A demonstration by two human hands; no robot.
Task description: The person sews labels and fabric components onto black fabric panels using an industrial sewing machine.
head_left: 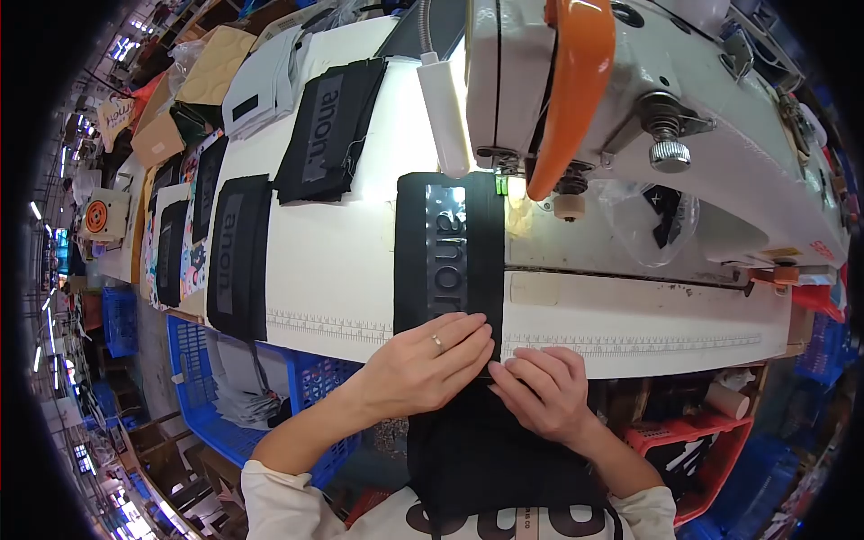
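Note:
A black fabric strip lies lengthwise on the white sewing table, its top end beside the presser foot. Along its middle runs a shiny clear-looking panel with the dark lettering "anon". My left hand, with a ring on one finger, rests fairly flat across the lower part of this strip, fingers stretched out. At the strip's right edge, near the table's front, my right hand has its fingers bent and closed on the black fabric. The fabric hangs over the table edge below my hands.
The sewing machine with an orange guard stands over the table. A white lamp hangs by the needle area. Stacks of black lettered pieces lie left. A blue basket and red basket stand below.

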